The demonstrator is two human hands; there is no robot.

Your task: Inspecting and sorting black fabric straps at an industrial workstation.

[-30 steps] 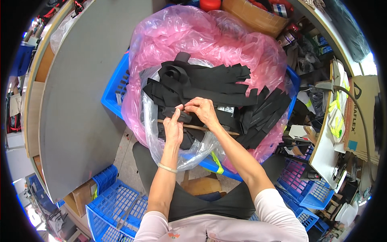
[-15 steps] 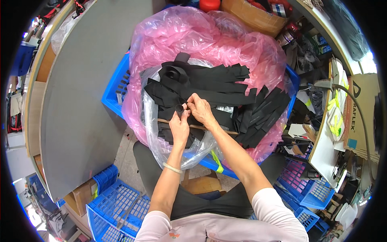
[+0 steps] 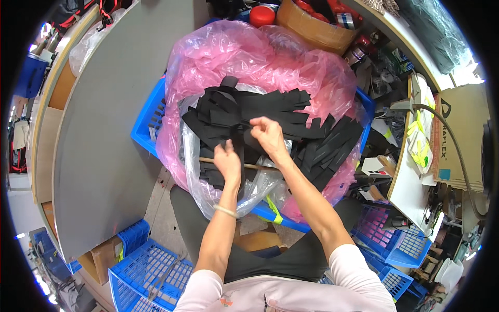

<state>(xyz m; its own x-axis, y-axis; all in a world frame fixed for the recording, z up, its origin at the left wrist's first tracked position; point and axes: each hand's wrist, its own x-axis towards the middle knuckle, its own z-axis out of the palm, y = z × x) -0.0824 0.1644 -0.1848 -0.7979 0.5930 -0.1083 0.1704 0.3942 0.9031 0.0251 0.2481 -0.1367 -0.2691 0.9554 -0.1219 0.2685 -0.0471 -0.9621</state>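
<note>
Many flat black fabric strips lie in loose bundles inside a clear plastic liner. Above the strips, my left hand has bent, slightly parted fingers, with nothing visible between them. A dark strip hangs just to its right. My right hand is farther right and a little farther away, with its fingers curled together at the end of a black strip. Its fingertips partly hide what they pinch. Beneath both hands, a thin wooden stick lies across the liner.
Pink plastic sheeting lines a blue crate around the strips. A grey tabletop stands at left. Blue baskets sit at lower left and right. A cardboard box is at the back, and a cluttered bench at right.
My hands have moved apart from their close position. The rolled black strip upright in my left hand is no longer there; a strip now hangs beside that hand. The view has shifted slightly.
</note>
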